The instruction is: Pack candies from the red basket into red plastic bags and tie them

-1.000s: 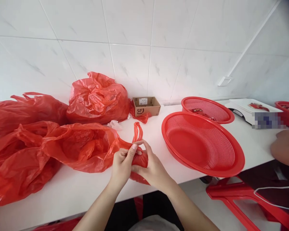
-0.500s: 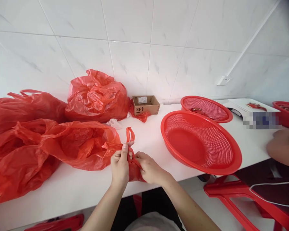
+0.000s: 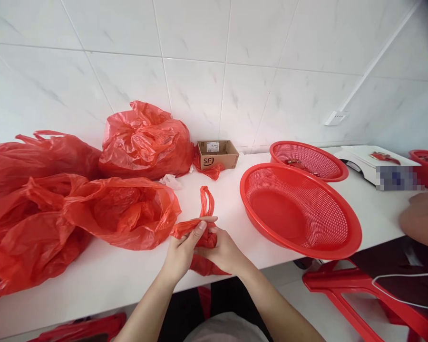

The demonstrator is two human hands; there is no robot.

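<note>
Through the head camera I see the left hand (image 3: 181,254) pinching the gathered neck of a small red bag (image 3: 209,267), with its thumb on top. The right hand (image 3: 227,251) is curled around the other side of this bag and also grasps the plastic; since the fingers cover much of it, I cannot say surely how the neck is folded. The bag is between both hands, at the front edge of the white desk (image 3: 153,275), and its handle loop (image 3: 207,202) stands up above them. On the left I have a loose red bag (image 3: 124,221), its mouth spread, and behind it a big full bag (image 3: 146,142) beside a cardboard box (image 3: 223,163). On the right is a red basket (image 3: 330,223), near the right hand but not touching.
</note>
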